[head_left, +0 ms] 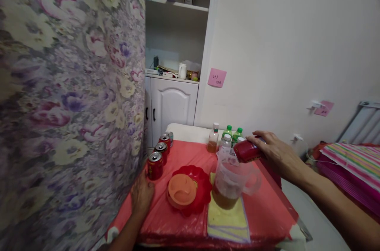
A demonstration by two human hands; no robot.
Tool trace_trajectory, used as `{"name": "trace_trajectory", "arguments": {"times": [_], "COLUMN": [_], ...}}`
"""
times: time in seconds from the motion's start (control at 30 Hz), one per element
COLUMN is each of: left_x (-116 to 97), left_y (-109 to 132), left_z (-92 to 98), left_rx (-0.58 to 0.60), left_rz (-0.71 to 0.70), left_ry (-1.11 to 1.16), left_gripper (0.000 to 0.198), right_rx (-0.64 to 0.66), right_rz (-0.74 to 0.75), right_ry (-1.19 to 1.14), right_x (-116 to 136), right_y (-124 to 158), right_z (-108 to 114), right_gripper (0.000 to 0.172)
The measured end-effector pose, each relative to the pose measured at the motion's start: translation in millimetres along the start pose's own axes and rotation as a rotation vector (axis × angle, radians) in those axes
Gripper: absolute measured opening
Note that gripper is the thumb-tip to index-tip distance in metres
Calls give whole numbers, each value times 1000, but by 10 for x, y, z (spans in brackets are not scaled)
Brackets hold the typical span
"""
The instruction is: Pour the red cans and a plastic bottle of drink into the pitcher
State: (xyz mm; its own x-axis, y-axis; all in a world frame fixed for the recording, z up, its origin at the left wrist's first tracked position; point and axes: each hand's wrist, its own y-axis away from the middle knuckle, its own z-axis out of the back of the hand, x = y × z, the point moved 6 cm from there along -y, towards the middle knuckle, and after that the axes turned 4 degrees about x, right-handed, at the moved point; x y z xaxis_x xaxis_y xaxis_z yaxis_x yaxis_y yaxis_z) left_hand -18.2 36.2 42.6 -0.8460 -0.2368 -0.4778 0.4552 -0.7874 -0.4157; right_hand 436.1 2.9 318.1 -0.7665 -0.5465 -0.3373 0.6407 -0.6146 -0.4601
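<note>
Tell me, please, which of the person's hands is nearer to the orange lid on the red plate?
Left. The left hand rests flat on the red tablecloth just left of the orange lid, apart from it. The right hand is farther off, up and to the right, tilting a red can over the clear pitcher.

Your left hand [141,194] and your right hand [274,151] are both bare, without gloves, rings or a watch. Your two forearms are also uncovered; you see no sleeve on them.
</note>
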Motion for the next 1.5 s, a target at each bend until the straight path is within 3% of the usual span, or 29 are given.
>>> {"name": "trace_trajectory", "arguments": {"times": [0.37, 0.57, 0.93, 1.1, 1.5], "left_x": [29, 53, 40, 37, 12], "left_y": [-13, -17, -15, -9, -4], "left_z": [-5, -17, -19, -17, 18], "left_rx": [-16, -19, -6, 2, -1], "left_rz": [2, 0, -7, 14, 21], "left_ry": [9, 22, 49, 52, 52], "left_gripper": [57, 55, 57, 57, 57], "right_rx": [32, 27, 108, 151, 145], "right_rz": [74, 114, 187, 222, 135], "right_ry": [1, -16, 32, 57, 81], "right_x": [7, 59, 124, 137, 69], "right_y": [-50, -93, -232, -238, -141], "right_z": [-140, -98, -65, -88, -235], "right_gripper": [65, 67, 62, 51, 53]}}
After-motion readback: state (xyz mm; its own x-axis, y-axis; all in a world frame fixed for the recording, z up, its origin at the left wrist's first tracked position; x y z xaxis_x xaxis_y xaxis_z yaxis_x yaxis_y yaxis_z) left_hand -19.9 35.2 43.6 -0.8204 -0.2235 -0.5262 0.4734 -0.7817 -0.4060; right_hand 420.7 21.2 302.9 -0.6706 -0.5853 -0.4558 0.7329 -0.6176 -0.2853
